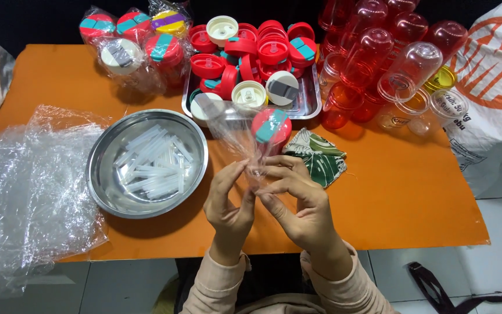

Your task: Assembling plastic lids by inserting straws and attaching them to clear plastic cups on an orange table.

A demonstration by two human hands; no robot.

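My left hand (229,200) and my right hand (296,200) meet over the front of the orange table (402,192). Both pinch the bottom of a clear plastic bag (236,131) that stands up between them. Inside the bag sits a red lid with a teal flap (270,126), above my fingertips. A round steel bowl (103,174) full of clear plastic straws (151,161) lies just left of my left hand.
A steel tray (310,102) of red and white lids stands at the back centre. Bagged lids (130,43) are piled back left, red and clear cups (379,64) back right. A leaf-patterned cloth (318,157) lies by my right hand. Loose clear plastic bags (27,186) cover the left edge.
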